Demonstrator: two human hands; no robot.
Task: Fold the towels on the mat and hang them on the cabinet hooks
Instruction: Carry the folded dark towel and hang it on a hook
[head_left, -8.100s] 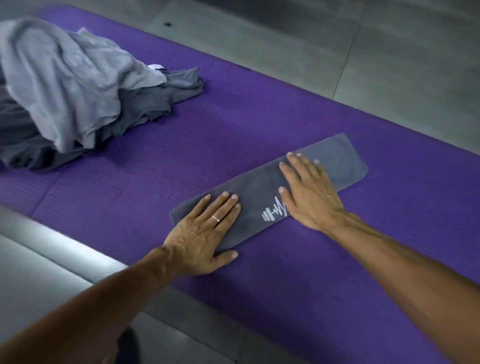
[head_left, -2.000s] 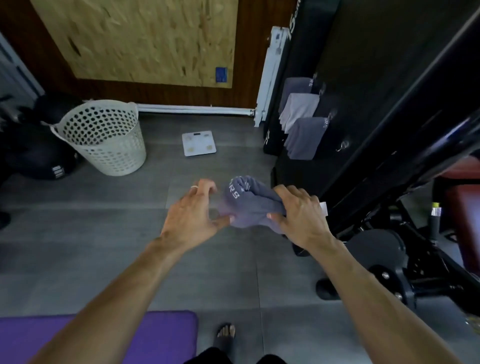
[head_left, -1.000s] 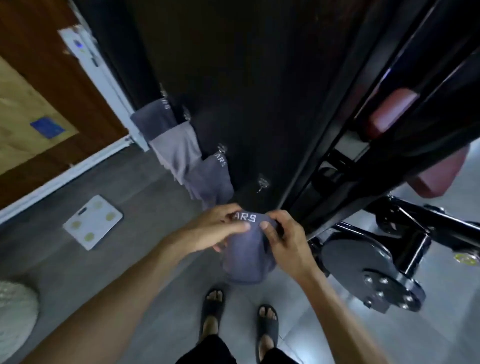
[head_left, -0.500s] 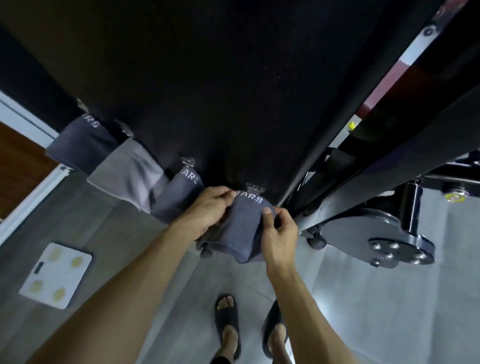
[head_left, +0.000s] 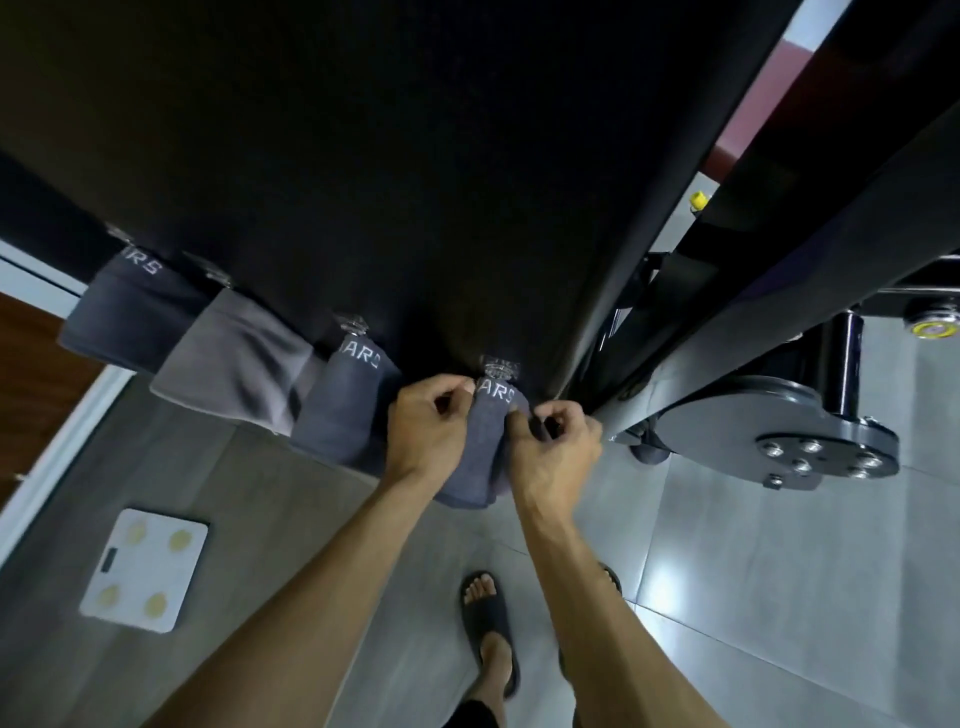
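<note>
A folded dark grey towel (head_left: 480, 441) with white lettering hangs against the black cabinet (head_left: 363, 156), its top right under a clear hook (head_left: 498, 368). My left hand (head_left: 428, 428) pinches the towel's upper left edge. My right hand (head_left: 553, 447) pinches its upper right edge. Whether the towel's loop sits on the hook is hidden by the fabric and my fingers. Three more folded towels hang to the left: a dark one (head_left: 345, 410), a lighter grey one (head_left: 234, 364) and another dark one (head_left: 130, 312).
A white bathroom scale (head_left: 145, 569) lies on the grey tiled floor at lower left. Black gym equipment with a round base (head_left: 779, 436) stands close on the right. My sandalled feet (head_left: 488, 623) are below the hands.
I carried the folded towel from the mat over to the cabinet. In the last half second both hands raised its top up to the rightmost hook.
</note>
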